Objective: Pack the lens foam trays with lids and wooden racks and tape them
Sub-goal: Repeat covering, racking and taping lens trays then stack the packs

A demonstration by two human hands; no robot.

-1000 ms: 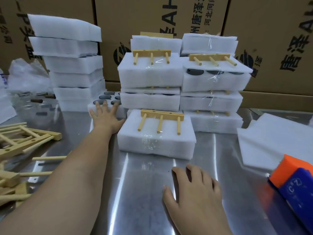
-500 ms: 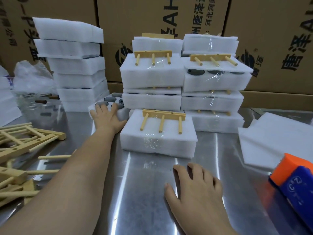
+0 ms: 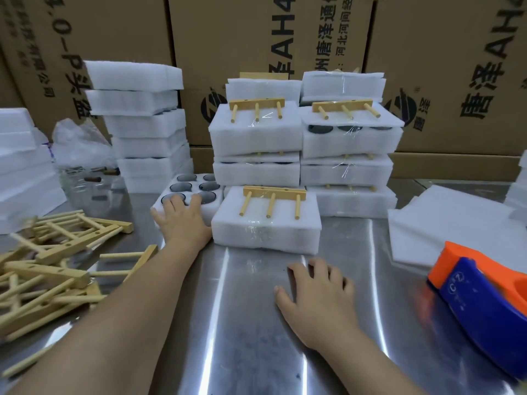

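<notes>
Checking the head view: anything changed?
— Hardly. The left hand (image 3: 182,220) still lies spread on the open lens tray (image 3: 216,199); the right hand (image 3: 316,297) stays flat on the table (image 3: 251,346).
— And the tray?
— Under the left fingers, just beside the taped pack (image 3: 266,233), well apart from the right hand.

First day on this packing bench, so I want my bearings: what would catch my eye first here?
The white stacks of taped foam packs at the middle back stand out first, with one more pack, a wooden rack on top, alone in front. The left hand rests on an uncovered lens tray beside that pack; loose wooden racks pile up at far left, and an orange-and-blue tape dispenser sits at near right.
</notes>
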